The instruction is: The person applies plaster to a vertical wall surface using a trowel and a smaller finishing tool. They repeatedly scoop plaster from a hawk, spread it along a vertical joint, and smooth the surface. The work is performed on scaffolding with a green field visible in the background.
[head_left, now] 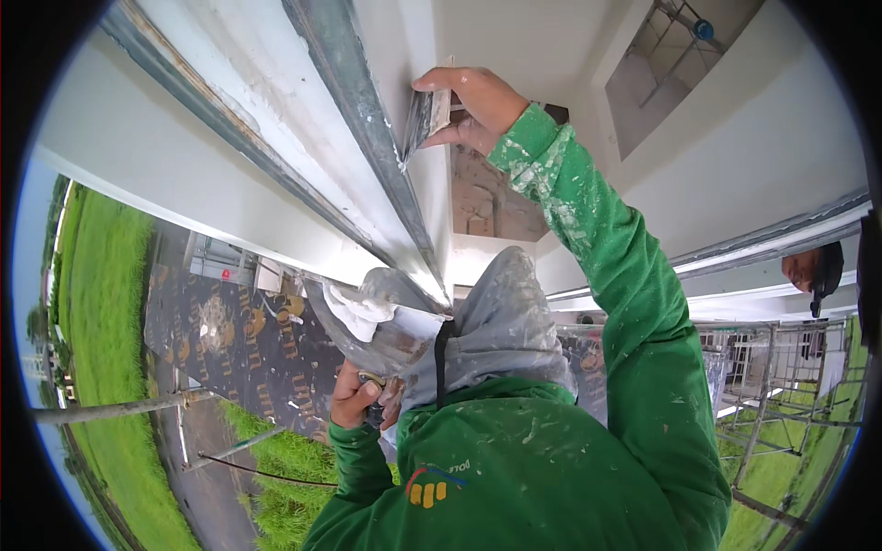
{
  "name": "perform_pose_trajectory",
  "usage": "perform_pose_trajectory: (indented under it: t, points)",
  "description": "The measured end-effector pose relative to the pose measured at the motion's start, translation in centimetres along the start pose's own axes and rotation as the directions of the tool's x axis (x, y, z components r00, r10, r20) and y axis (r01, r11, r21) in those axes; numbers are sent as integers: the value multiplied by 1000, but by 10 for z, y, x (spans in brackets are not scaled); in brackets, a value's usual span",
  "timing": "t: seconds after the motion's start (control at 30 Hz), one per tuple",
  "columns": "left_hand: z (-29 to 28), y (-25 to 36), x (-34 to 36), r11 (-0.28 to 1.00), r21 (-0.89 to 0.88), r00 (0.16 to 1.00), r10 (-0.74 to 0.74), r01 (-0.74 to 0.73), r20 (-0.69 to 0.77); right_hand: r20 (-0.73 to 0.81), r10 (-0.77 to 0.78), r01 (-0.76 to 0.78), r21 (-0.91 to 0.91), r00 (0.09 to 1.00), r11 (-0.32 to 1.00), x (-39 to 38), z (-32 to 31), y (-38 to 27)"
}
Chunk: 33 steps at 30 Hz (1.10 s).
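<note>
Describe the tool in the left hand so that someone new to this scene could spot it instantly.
Start at the green top, lower centre. Its left sleeve leads to the left hand, which grips a broad-bladed tool before the grey trousers. A large white lump sets it apart from the flat tool in the raised right hand.

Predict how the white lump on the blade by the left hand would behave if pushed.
The white lump would probably smear rather than roll, given its soft, folded look. It seems likely to shift unevenly, being thick and irregular. Part might drop off, since it sits toward one end of the blade.
</note>
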<state>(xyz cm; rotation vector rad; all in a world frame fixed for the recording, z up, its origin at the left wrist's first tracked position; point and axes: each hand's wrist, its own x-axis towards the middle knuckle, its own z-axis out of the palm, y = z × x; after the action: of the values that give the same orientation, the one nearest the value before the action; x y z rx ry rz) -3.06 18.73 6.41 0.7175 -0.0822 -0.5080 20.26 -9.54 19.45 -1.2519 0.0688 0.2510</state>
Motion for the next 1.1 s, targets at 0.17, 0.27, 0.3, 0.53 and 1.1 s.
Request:
perform_pose_trajectory:
  t: [0.17, 0.27, 0.3, 0.53, 1.1]
  points:
    - [0, -3, 2, 999, 26, 999, -32, 31, 36, -29, -285, 281, -98, 958, 955, -19, 40, -63]
    - [-1, -4, -7, 1000, 15, 1000, -19, 19, 23, 144, -193, 192, 20, 971, 981, -22, 73, -104]
    - [8, -4, 11, 997, 17, 990, -75, 74, 119, 141, -374, 396, -185, 917, 900, -50, 54, -130]
    - [23, -2, 19, 996, 90, 997, -11, 4, 78, 209, -599, 608, 24, 773, 793, -65, 35, -141]
    - [0, -3, -33, 978, 184, 987, 120, -100, -103, -166, 179, -173, 50, 970, 984, 53, -123, 315]
